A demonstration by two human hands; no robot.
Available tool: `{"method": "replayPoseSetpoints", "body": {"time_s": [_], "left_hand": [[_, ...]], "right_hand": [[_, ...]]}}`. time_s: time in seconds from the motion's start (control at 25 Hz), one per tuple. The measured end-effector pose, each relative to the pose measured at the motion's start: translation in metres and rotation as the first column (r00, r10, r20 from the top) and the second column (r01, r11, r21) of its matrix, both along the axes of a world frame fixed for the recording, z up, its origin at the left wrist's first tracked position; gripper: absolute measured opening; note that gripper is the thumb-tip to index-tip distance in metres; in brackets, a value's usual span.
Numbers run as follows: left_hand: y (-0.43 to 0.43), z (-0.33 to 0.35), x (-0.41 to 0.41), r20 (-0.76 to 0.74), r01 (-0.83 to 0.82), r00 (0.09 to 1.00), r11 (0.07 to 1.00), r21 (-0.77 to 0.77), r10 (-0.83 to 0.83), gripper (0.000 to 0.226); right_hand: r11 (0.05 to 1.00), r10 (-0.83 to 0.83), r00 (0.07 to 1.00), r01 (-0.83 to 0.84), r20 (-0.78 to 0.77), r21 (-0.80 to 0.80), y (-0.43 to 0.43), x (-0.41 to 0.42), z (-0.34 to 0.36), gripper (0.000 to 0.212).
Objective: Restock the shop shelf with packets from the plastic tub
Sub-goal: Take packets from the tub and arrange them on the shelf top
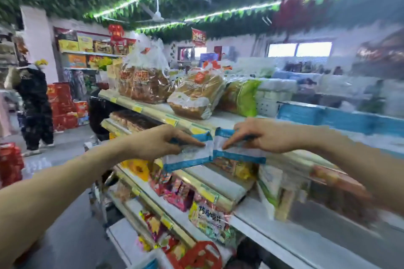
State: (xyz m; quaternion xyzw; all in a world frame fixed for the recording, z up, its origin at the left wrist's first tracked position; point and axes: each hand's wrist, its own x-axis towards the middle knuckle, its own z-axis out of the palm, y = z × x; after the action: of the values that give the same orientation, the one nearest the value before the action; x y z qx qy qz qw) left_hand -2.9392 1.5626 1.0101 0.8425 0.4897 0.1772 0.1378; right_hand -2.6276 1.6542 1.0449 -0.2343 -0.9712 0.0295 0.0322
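Observation:
Each of my hands holds a blue-and-white packet at the front edge of the top shelf point(220, 119). My left hand point(159, 141) grips the left packet point(189, 156) from above, fingers closed on its top. My right hand point(260, 136) grips the right packet point(237, 152) the same way. The two packets touch edge to edge, hanging just in front of the shelf lip. The plastic tub is not in view.
Bagged bread loaves point(194, 96) and a green-and-white bag point(242, 97) sit on the top shelf behind the packets. A blue box point(328, 117) lies to the right. Lower shelves hold colourful snack packets point(207, 218). A person in dark clothes point(35, 105) stands in the aisle at left.

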Motion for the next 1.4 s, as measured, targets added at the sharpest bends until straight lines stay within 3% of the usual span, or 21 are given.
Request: {"method": "replayPoseSetpoints", "body": {"time_s": [0.36,0.68,0.8,1.16,1.4], "left_hand": [[0.108,0.074,0.249,-0.034,0.356,0.935,0.930,0.088,-0.354,0.051],[0.149,0.092,0.408,0.048,0.395,0.912,0.903,0.167,-0.407,0.059],[0.162,0.088,0.440,0.066,0.367,0.921,0.911,0.190,-0.384,0.059],[0.201,0.078,0.466,0.104,0.242,0.956,0.938,0.246,-0.274,0.059],[0.215,0.077,0.477,0.170,0.232,0.947,0.948,0.219,-0.272,0.057]], "right_hand": [[0.909,-0.416,0.908,0.413,-0.059,-0.052,-0.016,0.264,0.069,0.052],[0.643,-0.752,0.643,0.764,-0.143,0.050,-0.019,0.500,0.066,0.055],[0.625,-0.757,0.630,0.776,-0.174,0.089,0.004,0.529,0.043,0.050],[0.720,-0.672,0.728,0.685,-0.138,0.106,0.105,0.537,0.011,0.036],[0.704,-0.633,0.771,0.612,-0.072,0.360,0.125,0.542,-0.002,0.029]]}}
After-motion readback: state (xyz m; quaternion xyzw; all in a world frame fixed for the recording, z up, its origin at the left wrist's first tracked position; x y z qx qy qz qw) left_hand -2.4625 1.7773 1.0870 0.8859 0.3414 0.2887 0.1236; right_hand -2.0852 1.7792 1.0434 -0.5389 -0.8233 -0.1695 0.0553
